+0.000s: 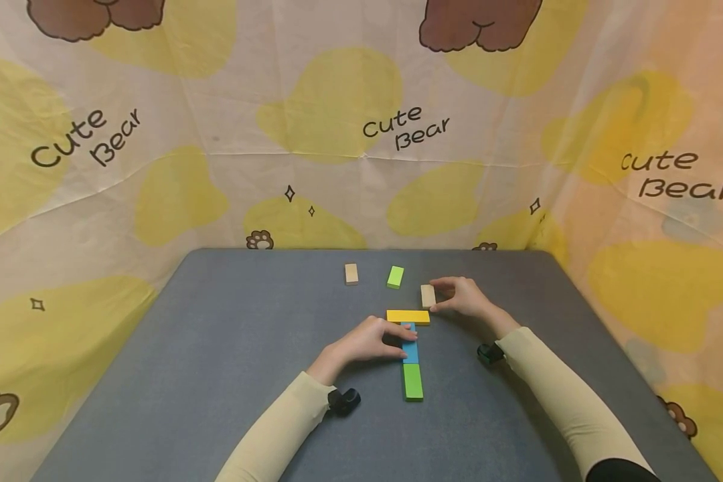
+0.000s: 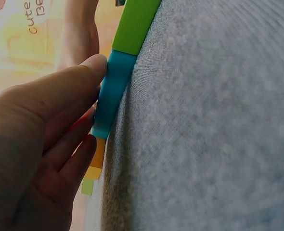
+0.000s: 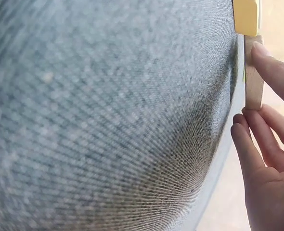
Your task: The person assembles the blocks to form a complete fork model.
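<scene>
My left hand [image 1: 367,339] is at the blue block [image 1: 410,348], its thumb and fingertips touching it from both sides. The blue block lies flat, one end against a green block [image 1: 413,385] and the other against a yellow block [image 1: 408,317] set crosswise. With thumb and fingers, my right hand [image 1: 462,296] pinches a pale wooden block [image 1: 428,296] just beyond the yellow block's right end. In the right wrist view that wooden block [image 3: 254,77] shows between thumb and fingers, close to the yellow block [image 3: 246,17].
Farther back on the grey table [image 1: 265,348] lie a tan wooden block [image 1: 351,274] and a light green block [image 1: 395,277], apart from each other. A patterned cloth [image 1: 337,120] hangs behind the table and along its sides.
</scene>
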